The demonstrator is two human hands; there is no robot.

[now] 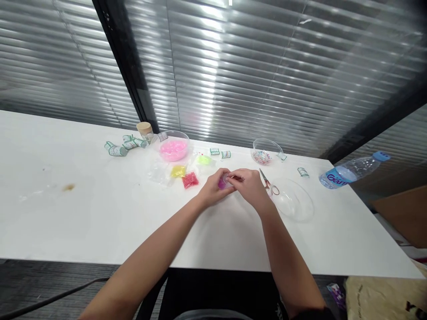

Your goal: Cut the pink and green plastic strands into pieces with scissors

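Both my hands meet over the middle of the white table [100, 222]. My left hand [213, 189] is closed round a small purple packet [222, 182]. My right hand [248, 186] pinches the top of the same packet with its fingertips. Just right of my right hand lie scissors [268, 183] with pinkish handles and an empty clear bowl [295, 201]. To the left lie a red packet [190, 180], a yellow packet [178, 171] and a green packet [203, 160].
A clear bowl of pink stuff [173, 146] and a cork-lidded jar [144, 131] stand at the back, with several small labelled vials [116, 150] scattered about. Another clear bowl [265, 152] holds mixed bits. A plastic water bottle [350, 171] lies at the right edge. A brown stain [68, 188] marks the left.
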